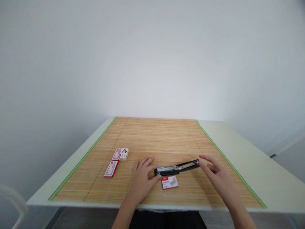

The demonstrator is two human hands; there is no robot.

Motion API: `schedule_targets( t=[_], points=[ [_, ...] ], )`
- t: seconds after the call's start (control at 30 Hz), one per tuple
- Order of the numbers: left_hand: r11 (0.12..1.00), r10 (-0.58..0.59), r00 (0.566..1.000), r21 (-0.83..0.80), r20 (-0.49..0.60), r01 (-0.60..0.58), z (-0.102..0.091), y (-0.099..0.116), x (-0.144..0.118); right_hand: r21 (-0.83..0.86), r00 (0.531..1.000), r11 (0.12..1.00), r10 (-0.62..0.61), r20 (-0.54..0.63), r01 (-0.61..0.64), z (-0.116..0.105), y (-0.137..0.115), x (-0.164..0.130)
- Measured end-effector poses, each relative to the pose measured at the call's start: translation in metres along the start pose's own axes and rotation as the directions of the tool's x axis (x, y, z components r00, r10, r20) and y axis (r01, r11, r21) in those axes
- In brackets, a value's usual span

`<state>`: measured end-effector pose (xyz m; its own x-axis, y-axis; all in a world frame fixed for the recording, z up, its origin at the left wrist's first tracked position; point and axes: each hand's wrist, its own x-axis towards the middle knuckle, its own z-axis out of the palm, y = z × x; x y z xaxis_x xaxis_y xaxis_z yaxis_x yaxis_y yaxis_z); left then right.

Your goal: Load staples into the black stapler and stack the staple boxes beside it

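Observation:
A black stapler (176, 168) lies opened out flat on a bamboo mat (164, 140), its metal channel showing. My left hand (142, 178) rests flat on the mat, fingers spread, thumb touching the stapler's left end. My right hand (215, 175) hovers at the stapler's right end with its fingers apart and its fingertips close to the tip; it holds nothing. A red and white staple box (169, 182) lies just in front of the stapler, between my hands.
Two more red and white staple boxes (120, 154) (111, 168) lie on the left part of the mat. The mat has green edging and sits on a pale table (250, 152). White walls stand behind.

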<state>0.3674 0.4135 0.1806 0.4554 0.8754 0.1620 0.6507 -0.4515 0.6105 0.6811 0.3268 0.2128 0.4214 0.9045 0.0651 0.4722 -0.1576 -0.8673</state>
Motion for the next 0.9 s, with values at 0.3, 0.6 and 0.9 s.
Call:
schedule_targets(
  t=[0.3, 0.6, 0.9],
  points=[
    [0.999, 0.026, 1.0, -0.019, 0.0, -0.026, 0.002, -0.002, 0.0, 0.285, 0.974, 0.958, -0.088, 0.211, 0.025, 0.017, -0.021, 0.011],
    [0.999, 0.049, 0.999, -0.016, -0.002, -0.049, 0.001, 0.0, -0.001, -0.267, 0.812, 0.808, -0.381, 0.442, 0.525, 0.069, -0.102, 0.007],
    [0.998, 0.059, 0.998, -0.023, -0.005, -0.059, 0.0, 0.001, -0.001, -0.28, 0.691, 0.717, -0.374, 0.618, 0.638, 0.082, -0.094, 0.023]
  ],
)
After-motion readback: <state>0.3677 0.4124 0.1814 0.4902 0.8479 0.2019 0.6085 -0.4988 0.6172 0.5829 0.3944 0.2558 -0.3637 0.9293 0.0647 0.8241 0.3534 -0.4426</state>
